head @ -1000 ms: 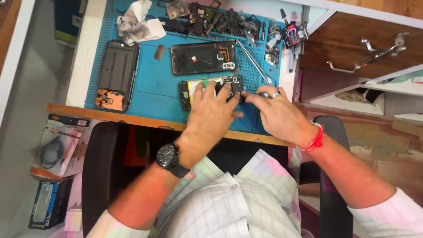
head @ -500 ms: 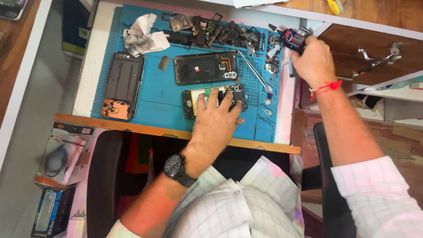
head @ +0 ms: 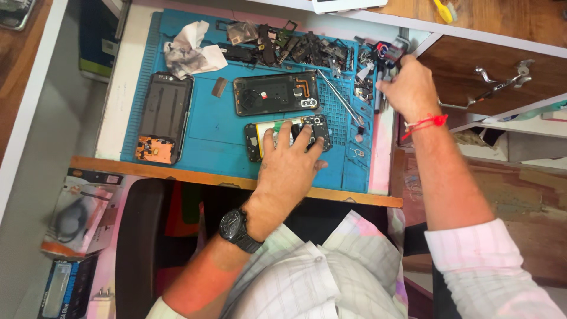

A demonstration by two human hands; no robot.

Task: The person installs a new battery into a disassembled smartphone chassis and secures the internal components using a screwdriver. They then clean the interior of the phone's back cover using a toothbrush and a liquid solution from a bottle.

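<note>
The bench (head: 118, 88) carries a blue work mat (head: 218, 133) that holds all the parts. An opened phone (head: 287, 131) lies near the mat's front edge, pinned flat by the left hand (head: 292, 162), fingers spread and released across its exposed board. A second opened phone (head: 276, 93) lies just behind it, and a dark back panel (head: 163, 115) lies at the mat's left. The right hand (head: 409, 88) reaches to the small tools (head: 384, 56) at the mat's right rear corner; whether it grasps one cannot be told. Judgement: steady downward pressure on the phone, kept clear of connectors, prevents shifting while a tool is selected.
</note>
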